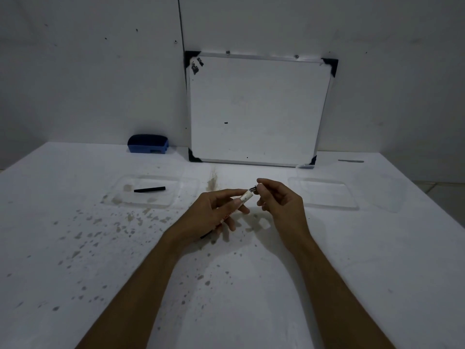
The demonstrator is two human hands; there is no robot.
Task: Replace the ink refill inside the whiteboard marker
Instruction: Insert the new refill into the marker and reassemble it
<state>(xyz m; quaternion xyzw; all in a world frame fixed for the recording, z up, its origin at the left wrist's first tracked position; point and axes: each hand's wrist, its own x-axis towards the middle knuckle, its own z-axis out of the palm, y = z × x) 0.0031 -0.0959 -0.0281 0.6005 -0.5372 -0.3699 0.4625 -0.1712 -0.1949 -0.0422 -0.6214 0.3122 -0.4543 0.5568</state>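
Note:
My left hand (214,212) grips a white whiteboard marker (245,197) with red print, held slanted above the table's middle, its far end pointing up and right. My right hand (279,200) pinches a small dark grey piece (253,189) at that end of the marker, between thumb and forefinger. I cannot tell whether this piece is joined to the barrel. A black stick-shaped ink refill (149,189) lies in a clear shallow tray (173,201) to the left. A dark bit shows under my left wrist.
A second clear tray (324,195) lies to the right. A whiteboard (256,109) leans on the wall behind, a blue eraser (148,144) to its left, a thin grey strip (351,161) at far right. The white table (75,248) is spotted with stains.

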